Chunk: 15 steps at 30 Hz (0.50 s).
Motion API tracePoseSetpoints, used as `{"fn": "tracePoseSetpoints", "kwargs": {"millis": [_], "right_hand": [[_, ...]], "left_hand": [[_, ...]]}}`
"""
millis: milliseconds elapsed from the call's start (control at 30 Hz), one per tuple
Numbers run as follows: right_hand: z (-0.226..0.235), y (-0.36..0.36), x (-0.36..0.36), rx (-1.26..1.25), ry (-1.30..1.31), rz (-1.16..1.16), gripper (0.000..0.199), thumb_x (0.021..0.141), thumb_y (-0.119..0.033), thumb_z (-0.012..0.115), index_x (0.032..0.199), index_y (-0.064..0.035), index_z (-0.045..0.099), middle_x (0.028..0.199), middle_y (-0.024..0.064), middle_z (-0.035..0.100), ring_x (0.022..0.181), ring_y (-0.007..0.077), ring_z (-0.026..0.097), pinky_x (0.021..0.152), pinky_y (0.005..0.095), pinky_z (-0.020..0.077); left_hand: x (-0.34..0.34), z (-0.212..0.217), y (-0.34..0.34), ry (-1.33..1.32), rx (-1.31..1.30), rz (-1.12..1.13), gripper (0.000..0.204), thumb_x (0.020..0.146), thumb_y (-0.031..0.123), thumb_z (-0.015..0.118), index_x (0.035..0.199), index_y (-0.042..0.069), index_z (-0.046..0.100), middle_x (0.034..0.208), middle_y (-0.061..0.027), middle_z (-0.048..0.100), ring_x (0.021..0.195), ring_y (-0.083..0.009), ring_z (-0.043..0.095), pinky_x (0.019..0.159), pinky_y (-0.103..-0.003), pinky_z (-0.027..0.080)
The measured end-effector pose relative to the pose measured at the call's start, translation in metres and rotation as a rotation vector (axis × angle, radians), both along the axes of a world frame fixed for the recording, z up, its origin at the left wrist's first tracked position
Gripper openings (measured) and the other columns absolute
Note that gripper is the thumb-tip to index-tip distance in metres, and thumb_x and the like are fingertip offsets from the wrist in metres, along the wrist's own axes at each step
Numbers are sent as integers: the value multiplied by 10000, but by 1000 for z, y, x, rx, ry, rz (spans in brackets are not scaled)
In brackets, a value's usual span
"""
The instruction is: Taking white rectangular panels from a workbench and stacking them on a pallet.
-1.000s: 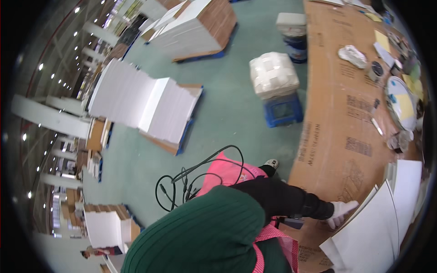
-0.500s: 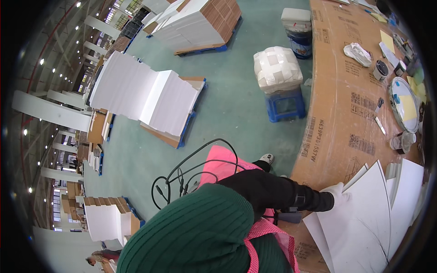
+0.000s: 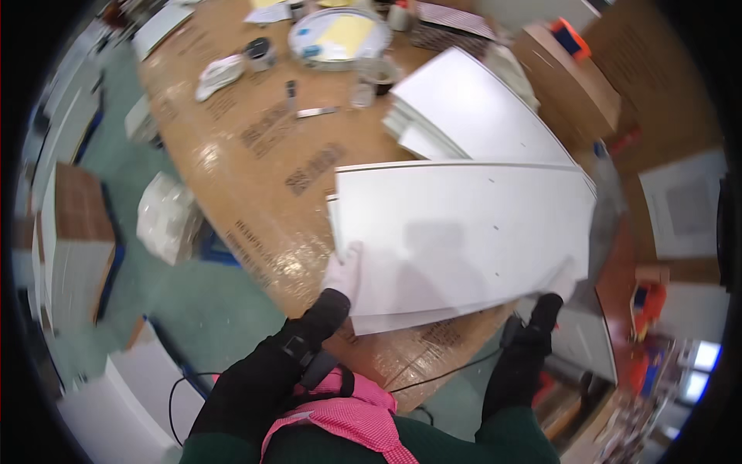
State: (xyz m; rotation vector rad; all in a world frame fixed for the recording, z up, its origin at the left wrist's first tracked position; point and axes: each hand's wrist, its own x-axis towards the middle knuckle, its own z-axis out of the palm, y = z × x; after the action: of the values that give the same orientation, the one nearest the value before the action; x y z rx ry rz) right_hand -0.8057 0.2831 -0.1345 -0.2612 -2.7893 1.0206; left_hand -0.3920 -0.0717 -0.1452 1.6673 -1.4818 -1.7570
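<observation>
A white rectangular board [image 3: 456, 224] lies on top of one or more similar boards on the cardboard-covered table, right in front of me. In a pale glove, my left hand [image 3: 342, 272] is closed on the board's left edge, thumb on top and fingers out of sight. My right hand [image 3: 563, 280], pale and somewhat blurred, grips the near right corner. Beneath the top board, a lower sheet [image 3: 386, 321] sticks out askew along the near side. Just beyond lies a stack of white boards [image 3: 479, 100], turned at an angle.
On the cardboard-covered table [image 3: 255, 185] are a white marker [image 3: 315, 112], a dark-lidded jar [image 3: 259, 52], a crumpled white cloth [image 3: 220, 76], a round tray [image 3: 297, 35] and a clear cup [image 3: 362, 94]. A wrapped stool [image 3: 166, 216] stands left. A cable [image 3: 448, 377] runs near my right arm.
My view has swung right, from the floor and pallets to the table. My right hand has come into sight at the board's right corner; my left remains at the boards.
</observation>
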Motion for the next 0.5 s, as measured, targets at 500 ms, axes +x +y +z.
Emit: {"fn": "tracePoseSetpoints", "kwargs": {"millis": [500], "right_hand": [[67, -18, 43, 250, -335, 236, 822, 883, -683, 360, 1007, 77, 646, 1010, 319, 627, 1059, 425, 587, 913, 434, 436]], "left_hand": [[45, -8, -117, -211, -169, -9, 711, 903, 599, 472, 1153, -56, 585, 993, -164, 666, 897, -236, 628, 833, -331, 479]]}}
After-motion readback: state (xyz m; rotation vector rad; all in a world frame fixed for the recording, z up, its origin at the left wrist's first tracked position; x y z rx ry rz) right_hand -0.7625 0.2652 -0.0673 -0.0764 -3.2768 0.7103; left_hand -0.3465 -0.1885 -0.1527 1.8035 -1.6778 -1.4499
